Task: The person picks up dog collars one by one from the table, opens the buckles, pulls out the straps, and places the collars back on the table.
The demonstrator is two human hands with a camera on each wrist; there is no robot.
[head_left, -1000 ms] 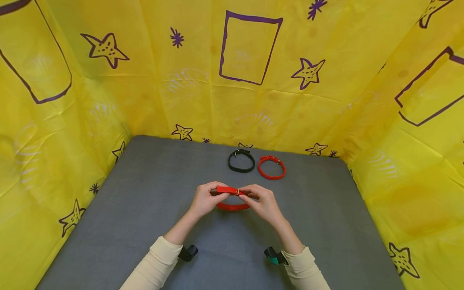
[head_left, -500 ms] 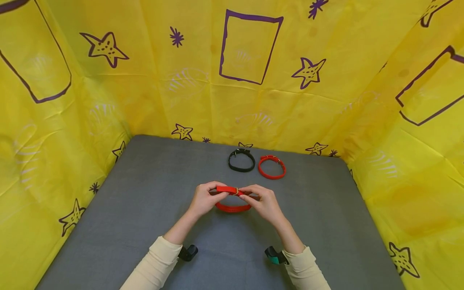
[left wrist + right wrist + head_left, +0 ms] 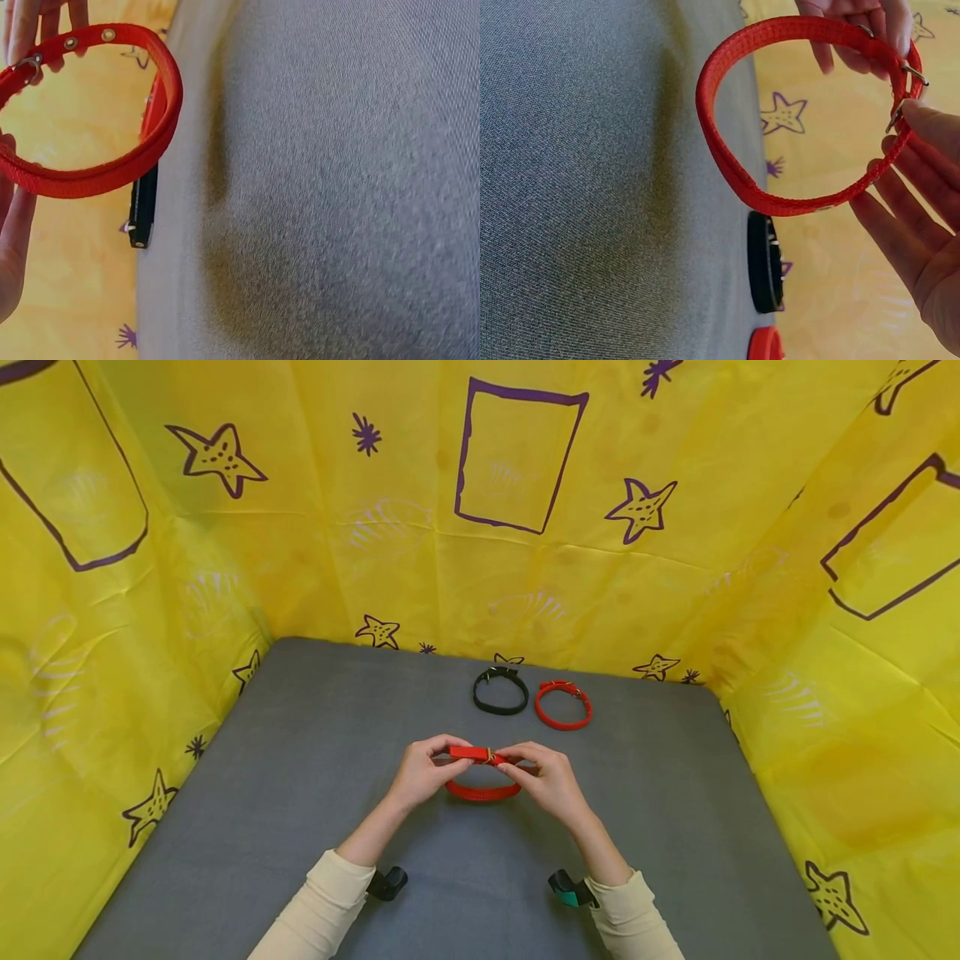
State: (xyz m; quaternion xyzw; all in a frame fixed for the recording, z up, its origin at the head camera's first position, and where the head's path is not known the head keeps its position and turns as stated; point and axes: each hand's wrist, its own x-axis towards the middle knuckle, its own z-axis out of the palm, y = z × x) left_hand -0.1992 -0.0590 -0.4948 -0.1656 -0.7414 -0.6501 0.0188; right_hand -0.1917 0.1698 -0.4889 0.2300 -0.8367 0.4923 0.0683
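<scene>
Both hands hold a red pet collar (image 3: 482, 793) above the grey table, its loop hanging toward the person. My left hand (image 3: 422, 771) pinches the strap near its free end between thumb and fingers. At the metal buckle (image 3: 491, 756), my right hand (image 3: 546, 779) grips the strap from the other side. The strap passes through the buckle, so the collar (image 3: 716, 135) forms a closed ring in the right wrist view. Metal eyelets show along the collar (image 3: 169, 112) in the left wrist view. Whether the buckle's pin sits in a hole cannot be made out.
Farther back on the grey table (image 3: 330, 718) lie a black collar (image 3: 500, 710) and, to its right, another red collar (image 3: 562, 724), both looped. Yellow cloth (image 3: 300, 552) with purple drawings walls the table at the back and both sides.
Both hands stay almost in place. Around the buckle the strap has shifted slightly, and the hanging part of the loop looks a little wider than before.
</scene>
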